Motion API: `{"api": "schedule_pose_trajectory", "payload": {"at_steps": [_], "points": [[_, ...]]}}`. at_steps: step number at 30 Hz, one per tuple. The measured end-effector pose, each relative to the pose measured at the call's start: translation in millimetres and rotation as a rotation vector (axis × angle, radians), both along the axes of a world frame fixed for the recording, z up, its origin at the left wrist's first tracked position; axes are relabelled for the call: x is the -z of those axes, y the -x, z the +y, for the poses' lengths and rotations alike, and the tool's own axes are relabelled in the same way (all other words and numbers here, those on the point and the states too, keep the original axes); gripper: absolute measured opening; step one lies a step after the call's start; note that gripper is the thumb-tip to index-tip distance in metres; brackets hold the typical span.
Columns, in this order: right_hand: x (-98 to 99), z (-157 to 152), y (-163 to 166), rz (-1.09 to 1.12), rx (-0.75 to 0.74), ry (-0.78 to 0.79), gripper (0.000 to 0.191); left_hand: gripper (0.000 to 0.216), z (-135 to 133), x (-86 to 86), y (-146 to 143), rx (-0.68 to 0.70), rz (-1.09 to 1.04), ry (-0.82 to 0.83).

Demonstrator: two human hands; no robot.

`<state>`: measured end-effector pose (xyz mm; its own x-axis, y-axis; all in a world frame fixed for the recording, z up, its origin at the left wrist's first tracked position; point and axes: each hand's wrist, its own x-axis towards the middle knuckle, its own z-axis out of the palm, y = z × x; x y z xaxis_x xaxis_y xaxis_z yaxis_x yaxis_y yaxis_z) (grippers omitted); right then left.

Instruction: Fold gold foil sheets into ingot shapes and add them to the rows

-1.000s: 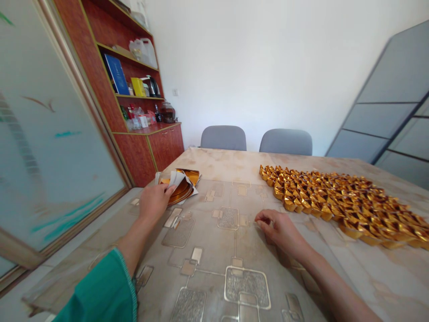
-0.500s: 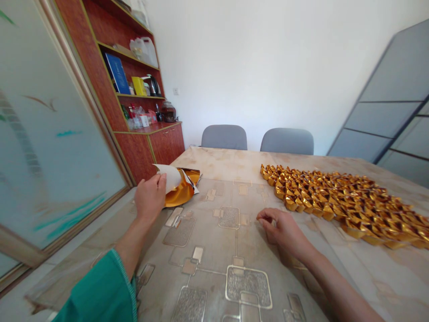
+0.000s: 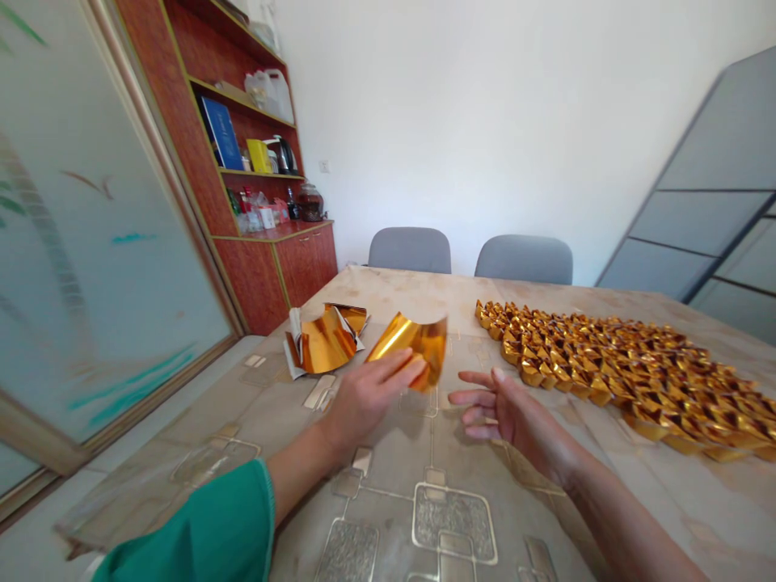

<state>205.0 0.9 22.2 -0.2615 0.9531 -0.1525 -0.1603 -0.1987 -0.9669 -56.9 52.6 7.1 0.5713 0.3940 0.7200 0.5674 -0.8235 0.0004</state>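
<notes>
My left hand (image 3: 379, 392) pinches a curved sheet of gold foil paper (image 3: 418, 343) by its near edge, above the middle of the table. To the right of that sheet, my right hand (image 3: 506, 416) is held with fingers spread and nothing in them, apart from the foil. A loose stack of gold foil paper (image 3: 327, 339), curled and with white undersides showing, lies on the table at the left. On the right stand many folded gold paper ingots (image 3: 606, 356) in close rows.
A patterned cover lies over the table (image 3: 357, 558). Two grey chairs (image 3: 409, 249) (image 3: 525, 257) stand at the far edge, by the white wall. Back left is a red-brown shelf cabinet (image 3: 276, 271), and a frosted glass door (image 3: 121, 267) is at the left.
My left hand has moved from the stack toward the middle, carrying one foil sheet away. My right hand's fingers have spread from a pinch. The view has shifted slightly.
</notes>
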Motion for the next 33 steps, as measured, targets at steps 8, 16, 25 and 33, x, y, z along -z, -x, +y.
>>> {"api": "schedule_pose_trajectory", "payload": {"at_steps": [8,16,25,33], "points": [[5.9,0.8,4.8,-0.121,0.012,-0.038,0.034,0.031,-28.3,20.5,-39.3,0.123,0.262,0.022],[3.1,0.4,-1.5,-0.783,0.267,-0.842,0.037,0.036,-22.3,15.4,-31.9,0.128,0.0,0.534],[22.6,-25.8,-24.4,-0.975,-0.35,-0.961,0.047,0.024,-21.4,16.2,-26.4,-0.16,-0.042,0.542],[18.9,-38.4,-30.5,-0.954,-0.412,-0.922,0.061,0.021,-26.0,20.2,-15.9,0.376,0.212,0.442]]}}
